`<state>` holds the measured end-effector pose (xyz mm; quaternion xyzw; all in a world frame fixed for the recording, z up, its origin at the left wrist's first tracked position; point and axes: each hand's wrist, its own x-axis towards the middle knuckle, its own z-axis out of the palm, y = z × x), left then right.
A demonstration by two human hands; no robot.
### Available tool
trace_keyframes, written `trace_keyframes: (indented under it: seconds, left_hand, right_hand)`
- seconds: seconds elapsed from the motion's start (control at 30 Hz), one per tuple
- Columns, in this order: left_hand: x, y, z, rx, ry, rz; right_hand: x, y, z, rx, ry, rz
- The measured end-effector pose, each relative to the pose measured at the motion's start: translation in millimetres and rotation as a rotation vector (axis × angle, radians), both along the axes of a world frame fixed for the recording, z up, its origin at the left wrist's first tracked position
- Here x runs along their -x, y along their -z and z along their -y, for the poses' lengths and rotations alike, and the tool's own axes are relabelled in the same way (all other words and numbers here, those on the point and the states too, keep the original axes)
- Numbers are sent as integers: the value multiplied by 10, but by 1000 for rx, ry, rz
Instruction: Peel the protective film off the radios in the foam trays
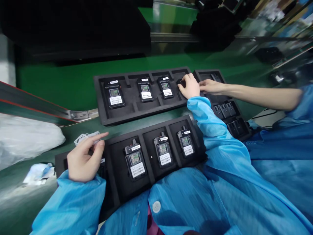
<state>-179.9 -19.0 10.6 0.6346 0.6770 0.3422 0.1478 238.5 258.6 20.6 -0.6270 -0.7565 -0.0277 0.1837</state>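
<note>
My right hand point(189, 86) reaches to the right end of the far black foam tray point(117, 119), its fingers closed on a black handheld radio point(180, 82) that it mostly covers. Over the left end of the near foam tray point(148, 143) hovers my left hand point(85, 158), index finger and thumb apart, with nothing seen in it. Beneath it a radio is partly hidden. Several radios with white barcode labels lie face down in the compartments, such as this near radio point(135, 160) and this far radio point(114, 94).
A co-worker's hand point(211, 86) comes in from the right, beside my right hand. Under it, a third tray point(241, 114) holds several black battery-like blocks point(224, 110). A white cable point(85, 137), a clear plastic bag point(26, 138) and a metal rail point(83, 115) are at left.
</note>
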Motion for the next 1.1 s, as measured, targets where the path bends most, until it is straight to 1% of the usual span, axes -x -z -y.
trace_keyframes:
  seconds: [0.13,0.17,0.23,0.33,0.43,0.53,0.7,0.8,0.87,0.93,0.97,1.03,1.1]
  left_hand:
    - [3,0,3,-1,13,21]
    - [3,-3,4,1,13,26]
    - [-2,-14,4,6,13,37]
    - [-22,-38,1,11,24,58]
    - [-55,-64,-4,16,19,78]
    - [-86,-78,-7,16,-13,112]
    - [-104,-77,-9,20,-46,134]
    - [-101,-86,-8,30,-47,155]
    - [-97,-99,-7,32,-38,164]
    - [-94,-115,-5,35,-32,173]
    - [-93,-122,-4,39,-33,182]
    - [-92,-132,-2,43,-39,208]
    - [-96,-135,-2,42,-46,242]
  right_hand:
    - [102,4,22,62,120,-34]
    - [109,15,28,73,129,-48]
    - [93,46,50,86,96,-74]
    - [19,97,102,100,-8,-100]
    - [-44,130,149,115,-58,-58]
    - [-60,156,177,127,-60,3]
    - [-31,209,148,170,2,11]
    - [2,156,94,220,32,10]
    - [30,46,109,229,37,7]
    - [63,-112,240,176,21,-33]
    - [78,-196,364,129,5,-74]
    - [98,-347,729,7,-43,-194]
    - [80,-438,1195,-117,-90,-322]
